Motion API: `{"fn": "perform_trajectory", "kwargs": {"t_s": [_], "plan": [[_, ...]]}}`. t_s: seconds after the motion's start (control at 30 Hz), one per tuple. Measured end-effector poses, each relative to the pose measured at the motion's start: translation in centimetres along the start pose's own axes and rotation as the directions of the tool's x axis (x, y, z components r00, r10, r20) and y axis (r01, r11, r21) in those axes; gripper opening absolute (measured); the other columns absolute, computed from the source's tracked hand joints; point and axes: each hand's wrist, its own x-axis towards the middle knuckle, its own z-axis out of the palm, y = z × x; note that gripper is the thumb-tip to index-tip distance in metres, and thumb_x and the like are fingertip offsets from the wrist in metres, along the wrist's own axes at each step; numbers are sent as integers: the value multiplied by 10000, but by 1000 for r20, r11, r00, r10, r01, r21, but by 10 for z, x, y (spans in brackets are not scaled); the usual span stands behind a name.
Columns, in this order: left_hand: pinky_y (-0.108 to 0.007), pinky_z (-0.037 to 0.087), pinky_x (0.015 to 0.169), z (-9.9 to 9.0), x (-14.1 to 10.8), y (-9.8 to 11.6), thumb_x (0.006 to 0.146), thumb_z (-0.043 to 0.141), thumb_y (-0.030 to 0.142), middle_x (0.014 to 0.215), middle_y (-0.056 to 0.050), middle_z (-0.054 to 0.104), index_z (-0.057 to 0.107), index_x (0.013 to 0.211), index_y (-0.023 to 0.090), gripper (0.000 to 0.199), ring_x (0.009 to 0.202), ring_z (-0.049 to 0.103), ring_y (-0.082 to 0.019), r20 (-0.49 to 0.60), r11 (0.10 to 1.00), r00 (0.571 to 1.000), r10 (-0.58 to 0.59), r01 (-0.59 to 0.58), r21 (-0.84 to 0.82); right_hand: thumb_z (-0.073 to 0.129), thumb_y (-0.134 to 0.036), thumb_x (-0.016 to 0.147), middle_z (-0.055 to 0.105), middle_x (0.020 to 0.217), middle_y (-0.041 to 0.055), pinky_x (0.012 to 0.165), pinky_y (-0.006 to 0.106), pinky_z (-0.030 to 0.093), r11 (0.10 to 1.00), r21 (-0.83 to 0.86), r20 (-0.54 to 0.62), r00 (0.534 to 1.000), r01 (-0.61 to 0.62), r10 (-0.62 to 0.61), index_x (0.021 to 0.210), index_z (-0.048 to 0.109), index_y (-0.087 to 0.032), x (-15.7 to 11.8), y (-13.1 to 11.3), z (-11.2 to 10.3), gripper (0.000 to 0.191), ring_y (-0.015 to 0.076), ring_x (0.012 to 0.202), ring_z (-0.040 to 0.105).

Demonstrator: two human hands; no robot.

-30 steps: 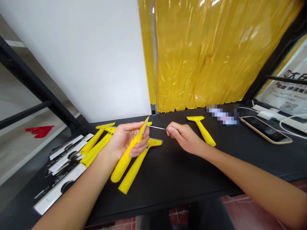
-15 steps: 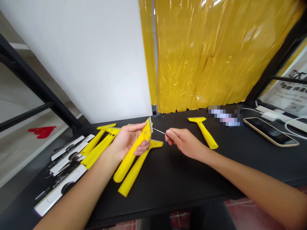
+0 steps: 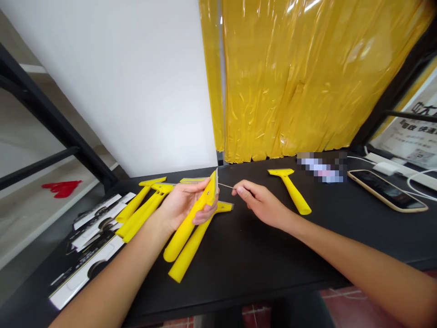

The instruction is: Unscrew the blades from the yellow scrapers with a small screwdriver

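My left hand [image 3: 180, 205] is closed round a yellow scraper [image 3: 186, 228], its head tilted up with the metal blade edge facing right. Opposite it, my right hand [image 3: 261, 200] pinches a thin metal rod [image 3: 226, 186] that reaches toward the back of the scraper head; whether its tip touches is hidden. Just under the held scraper, another yellow scraper [image 3: 187, 259] lies on the black table [image 3: 259, 264]. Several more yellow scrapers [image 3: 139, 219] lie beside my left forearm. Off to the right of my right hand is a single yellow scraper [image 3: 295, 193].
Black and white packages [image 3: 85, 269] are stacked at the left table edge. A phone [image 3: 385, 189] and a white power strip [image 3: 403, 171] with cables lie at the right. Behind the table hang a yellow plastic curtain [image 3: 290, 82] and a white panel [image 3: 136, 82].
The held scraper has turned slightly, so its blade shows more edge-on. My right hand has shifted very slightly and still pinches the rod.
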Motion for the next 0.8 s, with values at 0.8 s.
{"fn": "perform_trajectory", "kwargs": {"t_s": [0.8], "plan": [[-198,322,306,6,0,2,959,376,400,489,-29,486,604,675,146,443,340,441,-121,-41,999,999,-28,30,42,342,-492,1061,519,730,-21,646,270,396,999,36,72,997,-38,36,826,537,-205,-3,-9,-1,419,124,666,496]]}}
